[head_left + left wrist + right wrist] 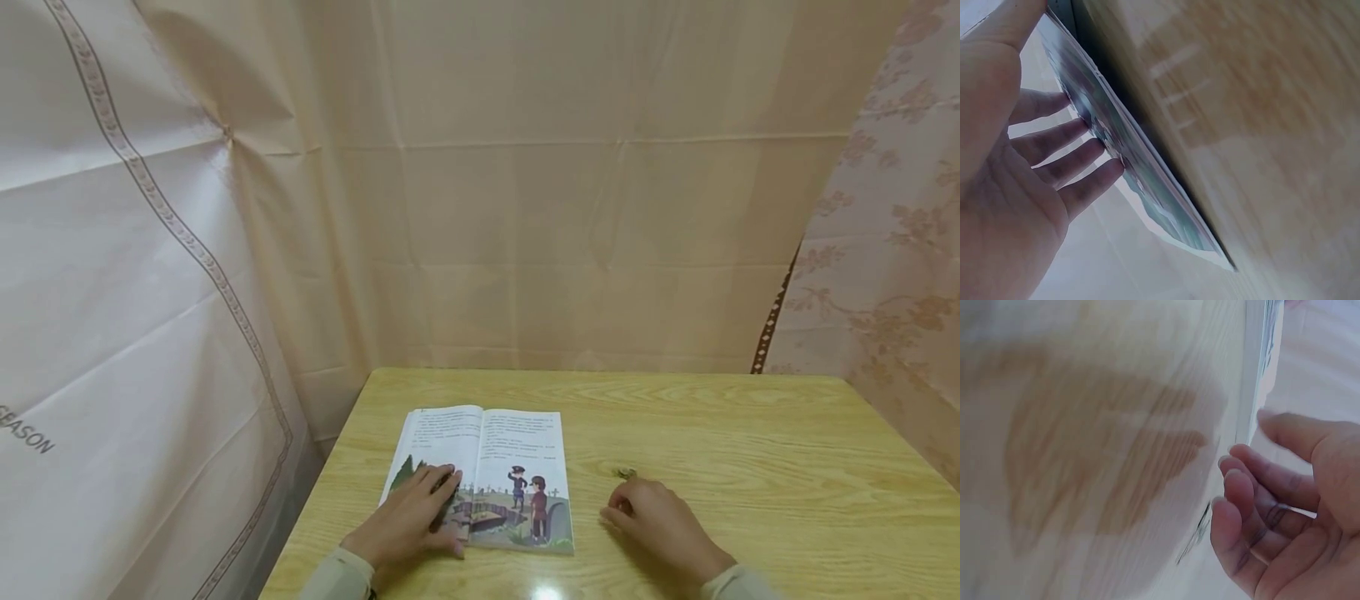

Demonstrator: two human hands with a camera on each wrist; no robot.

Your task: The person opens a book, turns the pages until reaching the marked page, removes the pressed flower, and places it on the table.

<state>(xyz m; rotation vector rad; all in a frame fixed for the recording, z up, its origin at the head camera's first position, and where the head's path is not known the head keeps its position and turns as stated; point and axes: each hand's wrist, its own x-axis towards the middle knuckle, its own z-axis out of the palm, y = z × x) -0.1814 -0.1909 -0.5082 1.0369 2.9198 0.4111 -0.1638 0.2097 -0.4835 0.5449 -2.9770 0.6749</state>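
Note:
An open picture book (522, 437) lies on the table, with printed text above and a drawing of two uniformed figures on its right page. My left hand (408, 517) rests on the lower left page, its fingertips touching the paper in the left wrist view. To the right of the book, my right hand (663, 521) is low over the table with loosely curled fingers and nothing in them. Just beyond its knuckles lies a small greenish thing (624, 472), seen as a thin dark shape (1194, 534) in the right wrist view; its kind is unclear.
The wood-grain table (780, 450) extends right of the book and behind it. A beige cloth (562, 233) hangs behind the table. White patterned cloths hang at the left (150, 333) and right (892, 250).

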